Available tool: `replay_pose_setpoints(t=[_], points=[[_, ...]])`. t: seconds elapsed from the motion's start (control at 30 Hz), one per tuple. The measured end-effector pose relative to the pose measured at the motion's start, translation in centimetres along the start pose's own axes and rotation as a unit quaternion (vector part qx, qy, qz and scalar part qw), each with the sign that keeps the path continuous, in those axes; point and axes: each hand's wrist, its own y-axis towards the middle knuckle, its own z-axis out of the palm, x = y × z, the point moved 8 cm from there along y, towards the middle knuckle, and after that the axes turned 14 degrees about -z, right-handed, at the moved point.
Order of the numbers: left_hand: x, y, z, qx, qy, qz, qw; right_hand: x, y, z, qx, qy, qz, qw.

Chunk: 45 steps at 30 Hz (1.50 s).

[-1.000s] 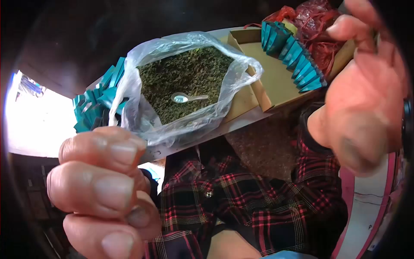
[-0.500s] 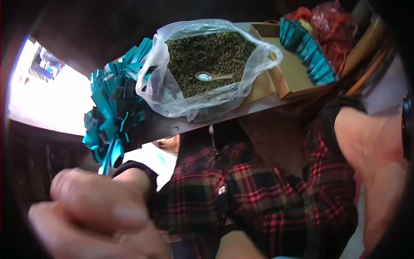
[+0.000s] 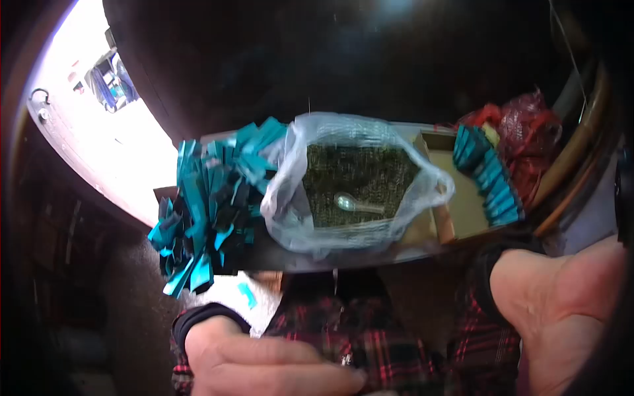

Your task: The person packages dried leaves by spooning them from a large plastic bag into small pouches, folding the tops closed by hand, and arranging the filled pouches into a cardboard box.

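We should steady our left hand (image 3: 264,371), loosely curled, and right hand (image 3: 581,303), fingers out of view, grips we cannot tell, clear of the bag (image 3: 310,239) between paper strips (image 3: 195,181) and box (image 3: 465,211).

Left hand (image 3: 271,366): at the bottom, left of centre, your fingers stretch rightward, blurred, in front of your plaid clothing (image 3: 396,356); whether they hold anything is hard to tell.
Right hand (image 3: 581,310): yours is at the lower right edge, partly cut off and dim.
Bag (image 3: 284,221): mid-frame before you, clear plastic, mouth open, dried leaves (image 3: 363,168) inside.
Spoon (image 3: 345,202): lies on the leaves, handle toward your right.
Teal strips (image 3: 195,181): heaped left of the bag.
Box (image 3: 470,198): right of centre, with folded teal pieces (image 3: 492,181) along its right side.
Red bag (image 3: 531,135): upper right, beside the box.
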Motion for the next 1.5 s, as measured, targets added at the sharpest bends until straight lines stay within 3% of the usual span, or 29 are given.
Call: replay_pose_setpoints(t=[0.17,0.27,0.3,0.4,0.5,0.57,0.63,0.67,0.73,0.83,0.87,0.9,1.0,1.13,1.23,1.3,1.33,1.37,1.5], points=[[0.8,0.8,0.7,0.025,-0.041,0.036,0.998,-0.9,-1.2,-1.5,0.077,0.05,0.058,0.994],[0.7,-2.1,0.7,-0.083,0.03,0.018,0.996,-2.1,-1.7,-0.2,0.098,0.077,0.056,0.991],[1.1,-1.8,0.0,-0.025,0.018,0.028,0.999,-2.0,-1.6,-0.2,0.104,0.073,0.05,0.991],[1.4,-3.6,0.0,-0.082,0.03,0.006,0.996,-2.1,-1.3,0.2,0.127,0.07,0.04,0.989],[2.9,-5.0,-0.8,-0.171,-0.121,0.013,0.978,-2.9,-1.5,-2.4,0.146,0.072,0.041,0.986],[1.2,-7.4,-2.4,-0.167,-0.099,0.013,0.981,-2.3,-1.2,-4.2,0.15,0.066,0.033,0.986],[1.7,-8.5,-3.0,-0.267,-0.231,0.212,0.911,-1.9,-0.7,-2.3,0.151,0.065,0.015,0.986],[3.0,-6.5,-0.9,-0.245,-0.283,0.054,0.926,-2.7,-0.9,-1.3,0.15,0.069,0.013,0.986],[3.3,-6.2,-0.8,-0.227,-0.313,0.039,0.921,-7.1,-2.9,-8.9,0.16,0.067,0.04,0.984],[3.1,-6.3,-1.0,-0.198,-0.37,0.093,0.903,-5.3,-2.5,-6.3,0.163,0.049,0.023,0.985],[3.0,-6.5,-1.1,-0.197,-0.387,0.109,0.894,-8.5,-3.1,-7.4,0.165,0.051,0.016,0.985],[3.1,-6.7,-1.2,-0.198,-0.405,0.125,0.884,-4.9,-1.7,-5.7,0.17,0.057,0.008,0.984],[3.4,-7.3,-1.5,-0.197,-0.459,0.165,0.851,-3.6,-0.8,0.3,0.186,0.069,-0.006,0.98],[4.2,-8.2,-1.8,-0.213,-0.503,0.19,0.816,-5.5,-2.3,-0.5,0.182,0.119,-0.006,0.976],[5.8,-9.3,-1.2,-0.252,-0.478,0.179,0.822,-0.1,-3.0,7.6,0.163,0.187,0.014,0.969],[7.3,-10.5,0.0,-0.199,-0.354,0.14,0.903,4.1,-2.1,12.7,0.15,0.224,0.012,0.963],[8.3,-11.2,0.8,-0.196,-0.292,0.083,0.932,4.7,-4.4,14.4,0.159,0.156,0.132,0.966],[9.2,-12.1,1.7,-0.189,-0.229,0.025,0.954,4.9,-8.2,15.1,0.1,0.186,0.285,0.935],[14.4,-15.2,4.8,-0.231,-0.028,-0.22,0.947,7.9,-13.1,19.5,0.186,0.269,0.385,0.863]])
